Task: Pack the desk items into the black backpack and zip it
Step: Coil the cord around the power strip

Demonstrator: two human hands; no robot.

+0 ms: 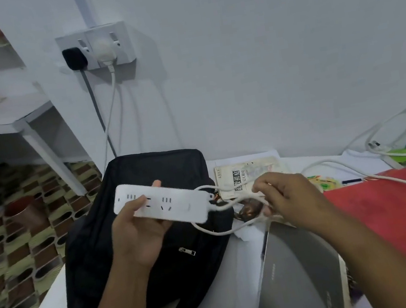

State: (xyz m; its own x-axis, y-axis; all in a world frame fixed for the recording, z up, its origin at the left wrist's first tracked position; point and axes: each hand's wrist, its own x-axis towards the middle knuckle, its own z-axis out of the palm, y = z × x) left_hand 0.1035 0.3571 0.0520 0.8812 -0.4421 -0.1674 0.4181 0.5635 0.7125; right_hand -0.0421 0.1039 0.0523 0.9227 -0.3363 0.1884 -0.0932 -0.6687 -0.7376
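While left hand [138, 225] grips white power strip [163, 206], right hand [285, 195] apparently pinches its looped cord [224, 230]

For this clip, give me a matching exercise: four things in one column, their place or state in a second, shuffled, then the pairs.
Things:
1. power strip
2. white cord
3. black backpack
4. red folder

Place or state:
A. lies flat on the desk, under both hands
B. gripped by the left hand
C. on the desk's right side, a cord across it
D. pinched in the right hand

Pairs: 1-B, 2-D, 3-A, 4-C
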